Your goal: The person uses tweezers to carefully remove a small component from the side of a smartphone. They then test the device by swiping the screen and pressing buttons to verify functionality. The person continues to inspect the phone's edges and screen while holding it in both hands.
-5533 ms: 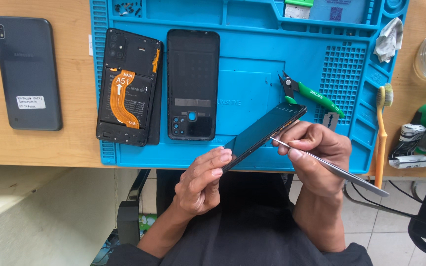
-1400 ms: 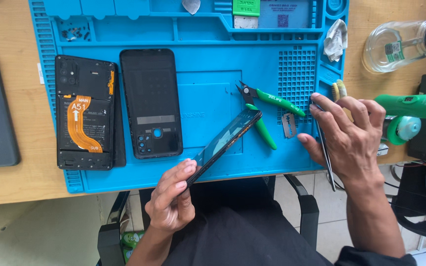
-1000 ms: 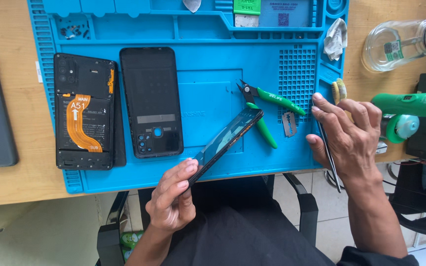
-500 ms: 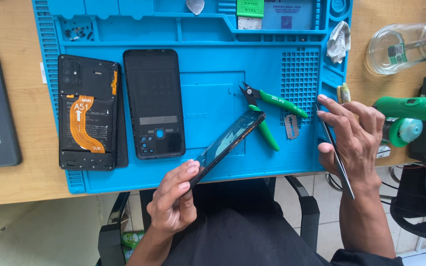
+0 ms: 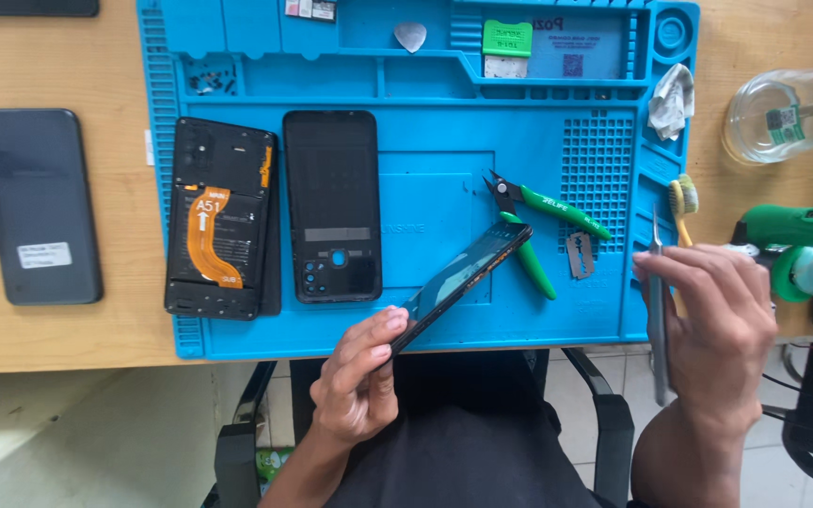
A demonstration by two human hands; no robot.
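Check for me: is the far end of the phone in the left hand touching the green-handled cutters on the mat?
Cannot tell. In the head view the phone held by the left hand overlaps the lower handle of the green-handled cutters, but one overhead view can't show whether it rests on it or hovers above.

wood desk (image 5: pixel 68 56) | blue mat (image 5: pixel 425 320) | grey phone (image 5: pixel 39 207) | glass jar (image 5: pixel 783 113)

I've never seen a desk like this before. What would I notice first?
First, the big bright blue mat covering the middle of the wooden desk. On its left part lie an opened phone with an orange strip and a black phone cover. Near the front edge, the left hand holds a dark phone screen tilted up, while the right hand grips thin tweezers at the right.
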